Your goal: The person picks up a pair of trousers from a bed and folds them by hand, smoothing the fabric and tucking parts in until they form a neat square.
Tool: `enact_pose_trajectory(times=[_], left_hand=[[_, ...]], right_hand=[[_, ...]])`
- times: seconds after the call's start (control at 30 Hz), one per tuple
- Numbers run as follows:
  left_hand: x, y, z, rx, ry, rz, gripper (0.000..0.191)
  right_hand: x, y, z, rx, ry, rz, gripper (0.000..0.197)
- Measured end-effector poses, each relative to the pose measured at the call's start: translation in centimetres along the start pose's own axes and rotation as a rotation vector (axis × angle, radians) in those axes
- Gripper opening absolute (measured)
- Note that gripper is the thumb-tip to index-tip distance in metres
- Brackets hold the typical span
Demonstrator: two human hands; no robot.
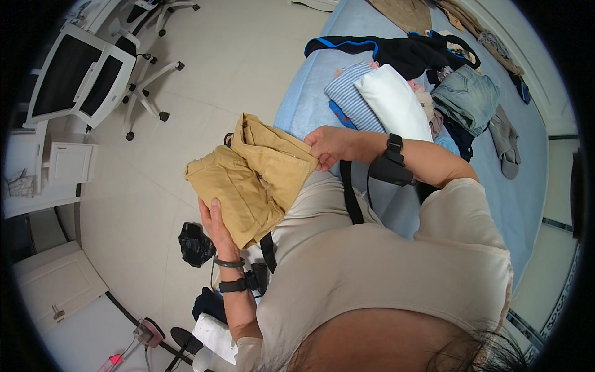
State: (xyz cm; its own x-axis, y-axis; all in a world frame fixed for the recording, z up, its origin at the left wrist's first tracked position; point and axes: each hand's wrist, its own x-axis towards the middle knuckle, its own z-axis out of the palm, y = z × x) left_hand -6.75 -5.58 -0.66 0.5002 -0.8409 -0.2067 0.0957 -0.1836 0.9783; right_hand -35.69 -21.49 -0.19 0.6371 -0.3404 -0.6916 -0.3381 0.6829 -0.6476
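Observation:
A mustard-yellow cloth garment [251, 181], folded over on itself, is held up in front of my body. My left hand [218, 228] supports it from below at its lower left side, with the fingers partly hidden behind the cloth. My right hand [325, 146] pinches the garment's upper right corner, near a stitched edge. A dark bangle [229, 262] and a black strap are on my left wrist, and a black strapped device [393, 165] is on my right.
To the right, a blue-covered bed [511, 209] bears a white folded cloth [395, 102], striped fabric [355, 93], folded jeans [467, 97], a black garment [399, 53] and gray socks [504, 139]. A black plastic bag [196, 244] lies on the floor; an office chair [144, 88] stands upper left.

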Motion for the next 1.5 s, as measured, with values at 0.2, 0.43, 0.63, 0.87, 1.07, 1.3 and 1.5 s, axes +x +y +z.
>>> enact_pose_trajectory(times=[0.2, 0.43, 0.63, 0.87, 1.07, 1.3, 1.5], left_hand=[[-0.4, 0.1, 0.1, 0.0, 0.037, -0.003, 0.054], [-0.2, -0.1, -0.2, -0.094, -0.023, -0.034, 0.05], [-0.4, -0.1, 0.0, -0.051, 0.032, -0.019, 0.049], [-0.3, 0.1, 0.0, -0.025, 0.015, -0.009, 0.049], [-0.2, -0.2, 0.0, -0.061, 0.004, -0.002, 0.05], [-0.4, 0.1, -0.1, -0.071, -0.015, -0.018, 0.049], [-0.4, 0.3, 0.0, -0.066, -0.02, -0.038, 0.05]], right_hand=[[-0.9, 0.0, -1.1, -0.076, 0.073, -0.154, 0.035], [0.2, 1.6, -1.6, -0.447, 0.06, -0.453, 0.028], [0.7, 2.7, -1.7, -0.359, 0.125, -0.336, 0.018], [-1.1, 1.4, -0.2, -0.137, -0.147, -0.142, 0.02], [-1.2, 1.4, -0.4, -0.186, -0.279, -0.063, 0.016], [-1.3, 0.9, -1.0, -0.064, -0.161, -0.129, 0.004], [-0.5, 1.7, -1.3, 0.236, -0.154, -0.103, 0.009]])
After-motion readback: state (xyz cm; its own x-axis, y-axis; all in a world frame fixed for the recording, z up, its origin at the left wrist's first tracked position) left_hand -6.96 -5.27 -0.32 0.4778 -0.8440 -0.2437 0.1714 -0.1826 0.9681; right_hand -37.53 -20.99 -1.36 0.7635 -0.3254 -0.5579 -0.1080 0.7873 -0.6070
